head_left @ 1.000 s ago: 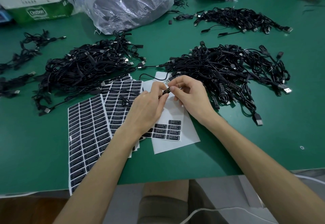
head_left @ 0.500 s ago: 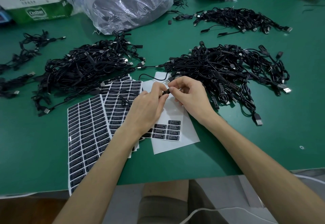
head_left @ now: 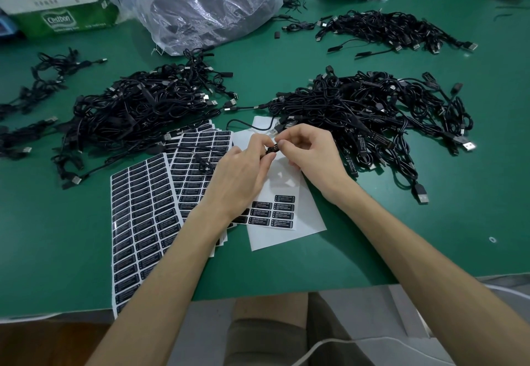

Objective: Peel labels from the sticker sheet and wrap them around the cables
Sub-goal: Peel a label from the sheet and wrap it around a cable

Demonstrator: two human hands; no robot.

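Presently, my left hand [head_left: 243, 176] and right hand [head_left: 314, 159] both pinch cable's inline controller [head_left: 272, 149], apparently wrapping sticker round it, just above near-spent sticker sheet [head_left: 286, 239] so remaining labels [head_left: 284, 207] lie close. Cable heaps [head_left: 372, 113] flank full sheets [head_left: 143, 207] on bench [head_left: 430, 236], likely for quick reach.

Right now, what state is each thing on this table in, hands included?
Cable: lifted, pinched from both sides.
Left hand: pinching the cable.
Right hand: pinching the same cable.
White sheet: flat, mostly peeled, a few labels left.
Full sheet: flat, rows of labels in place.
Left cable pile: loose, tangled.
Right cable pile: loose, tangled.
Plastic bag: slumped, crumpled.
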